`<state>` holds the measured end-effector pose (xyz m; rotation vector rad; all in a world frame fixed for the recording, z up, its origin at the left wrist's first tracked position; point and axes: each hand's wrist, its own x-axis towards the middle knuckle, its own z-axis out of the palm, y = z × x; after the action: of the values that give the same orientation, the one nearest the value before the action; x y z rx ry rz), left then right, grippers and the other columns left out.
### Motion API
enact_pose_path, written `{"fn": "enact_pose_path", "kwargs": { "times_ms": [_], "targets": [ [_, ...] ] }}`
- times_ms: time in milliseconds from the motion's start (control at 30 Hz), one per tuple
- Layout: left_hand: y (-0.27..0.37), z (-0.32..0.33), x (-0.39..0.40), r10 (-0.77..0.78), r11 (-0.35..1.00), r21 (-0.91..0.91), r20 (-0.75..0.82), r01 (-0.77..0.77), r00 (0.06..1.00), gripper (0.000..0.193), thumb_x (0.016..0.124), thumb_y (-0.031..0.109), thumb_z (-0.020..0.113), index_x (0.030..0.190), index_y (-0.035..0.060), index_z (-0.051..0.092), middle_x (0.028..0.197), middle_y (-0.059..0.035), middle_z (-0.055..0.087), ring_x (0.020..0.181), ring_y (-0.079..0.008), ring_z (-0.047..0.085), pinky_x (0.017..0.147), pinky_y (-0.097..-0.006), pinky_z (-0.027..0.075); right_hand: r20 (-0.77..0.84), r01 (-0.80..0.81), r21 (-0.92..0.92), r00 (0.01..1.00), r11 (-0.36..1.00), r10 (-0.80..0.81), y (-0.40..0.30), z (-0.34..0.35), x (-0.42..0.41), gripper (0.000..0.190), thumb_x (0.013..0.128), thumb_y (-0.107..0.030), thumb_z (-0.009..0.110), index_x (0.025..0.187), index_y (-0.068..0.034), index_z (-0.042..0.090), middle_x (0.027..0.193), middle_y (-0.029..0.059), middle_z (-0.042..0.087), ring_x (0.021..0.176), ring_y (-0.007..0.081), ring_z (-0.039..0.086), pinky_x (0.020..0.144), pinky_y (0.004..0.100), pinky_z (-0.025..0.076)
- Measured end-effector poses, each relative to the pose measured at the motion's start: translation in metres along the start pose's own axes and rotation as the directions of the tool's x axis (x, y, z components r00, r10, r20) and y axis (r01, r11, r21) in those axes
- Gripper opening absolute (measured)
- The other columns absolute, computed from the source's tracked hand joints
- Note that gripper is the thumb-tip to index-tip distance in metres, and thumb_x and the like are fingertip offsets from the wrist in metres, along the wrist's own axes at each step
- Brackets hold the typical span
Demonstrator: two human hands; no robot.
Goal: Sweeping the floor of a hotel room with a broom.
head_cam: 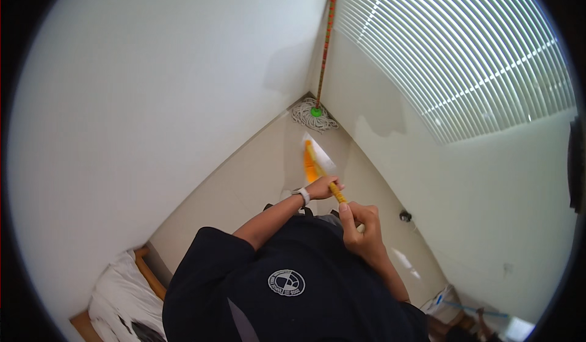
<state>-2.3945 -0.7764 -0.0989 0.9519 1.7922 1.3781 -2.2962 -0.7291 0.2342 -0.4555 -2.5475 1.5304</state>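
A yellow broom handle (338, 193) slants down and away from my chest towards the floor. My left hand (322, 187), with a pale band on its wrist, is closed around it lower down. My right hand (361, 225) grips near its top end, thumb laid along it. At the far end is an orange broom head (310, 168), blurred; I cannot tell whether it touches the floor. A bright white patch (324, 155) lies on the floor beside the head.
A string mop (316, 113) leans in the corner. Window blinds (458, 53) cover the right wall's upper part. A small dark object (405, 216) sits by that wall. White cloth (116, 296) covers wooden furniture at lower left. Another person (476, 326) partly shows near a blue pole (476, 309).
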Motion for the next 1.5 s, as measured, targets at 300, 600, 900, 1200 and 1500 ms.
{"fn": "enact_pose_path", "kwargs": {
  "times_ms": [300,600,900,1200,1500],
  "targets": [
    [0.059,0.002,0.024,0.141,0.990,-0.009,0.096,-0.141,0.985,0.043,0.094,0.033,0.063,0.066,0.0037,0.049,0.065,-0.0192,0.054,0.061,-0.0370,0.052,0.059,-0.0432,0.044,-0.026,0.174,-0.004,0.984,0.985,-0.175,-0.023,0.001,0.000,0.029,0.089,-0.011,0.059,0.064,0.003,0.053,0.052,0.0097,0.047,0.043,0.0183,0.044,0.045,0.0317,0.031],
    [0.037,-0.061,-0.064,-0.106,0.944,0.298,-0.139,0.144,0.985,0.044,0.092,0.038,0.059,0.067,0.0016,0.061,0.073,-0.0241,0.061,0.073,-0.0446,0.060,0.064,-0.0516,0.047,-0.012,0.174,0.421,0.982,0.890,-0.187,-0.010,0.000,0.025,0.037,0.092,-0.008,0.054,0.057,0.002,0.049,0.051,0.0033,0.051,0.044,0.0106,0.048,0.045,0.0245,0.036],
    [-0.045,-0.087,-0.158,-0.359,0.808,0.256,-0.500,0.530,0.788,0.026,0.078,0.029,0.066,0.071,0.0035,0.065,0.074,-0.0213,0.064,0.077,-0.0432,0.063,0.071,-0.0503,0.052,0.368,-0.028,0.506,0.911,0.862,-0.186,0.036,0.064,0.065,0.045,0.099,-0.012,0.050,0.056,-0.001,0.042,0.052,0.0028,0.046,0.051,0.0094,0.043,0.050,0.0267,0.034],
    [-0.055,-0.037,-0.050,-0.068,0.966,0.203,-0.387,0.157,0.920,0.017,0.075,0.019,0.066,0.075,0.0043,0.058,0.074,-0.0207,0.063,0.075,-0.0424,0.062,0.067,-0.0491,0.050,0.215,0.188,0.098,0.955,0.977,-0.205,0.019,0.030,0.054,0.047,0.099,-0.014,0.051,0.055,0.000,0.043,0.049,-0.0003,0.042,0.047,0.0073,0.036,0.047,0.0281,0.028],
    [0.001,-0.014,-0.007,0.028,0.998,0.061,-0.255,-0.013,0.966,0.039,0.091,0.035,0.068,0.072,0.0054,0.050,0.065,-0.0106,0.055,0.059,-0.0191,0.049,0.057,-0.0355,0.042,0.216,0.386,0.193,0.880,0.902,-0.423,-0.004,0.005,0.035,0.040,0.094,-0.013,0.057,0.058,0.001,0.045,0.050,0.0006,0.045,0.044,0.0080,0.037,0.044,0.0262,0.030]
  ]
}}
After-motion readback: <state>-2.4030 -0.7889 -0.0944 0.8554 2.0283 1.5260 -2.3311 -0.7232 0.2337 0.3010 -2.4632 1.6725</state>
